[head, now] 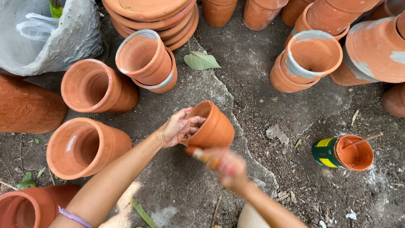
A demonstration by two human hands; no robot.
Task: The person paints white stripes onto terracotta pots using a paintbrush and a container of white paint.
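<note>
Far out beyond the left fingers, toward the left edge: large terracotta pots lying on their sides [86, 145], mouths open, and a grey sack [63, 38] above them. Closer in, up and left of the fingertips, a tilted pair of nested pots [145, 59] under a stack of saucers [154, 17]; a green leaf [201, 61] just above.

Left hand [179, 128] curled over the rim of a small terracotta pot [213, 126], fingers hooked inside the mouth, thumb outside, pot tipped and resting on the stone slab [181, 181]. Firm hold, not fully closed.

Right hand [230, 169] blurred, wrapped around a brush [202, 155] whose orange-tipped end sits just below the pot wall, near the left wrist. Grip closed, exact finger spread unclear.

Best done, by judgement, with the pot kept steady at the rim, turned slowly, strokes kept even and clear of the holding fingers.

Well right of both hands: a paint tin [344, 153] with orange paint and a stick, then more stacked pots [308, 61] above.
</note>
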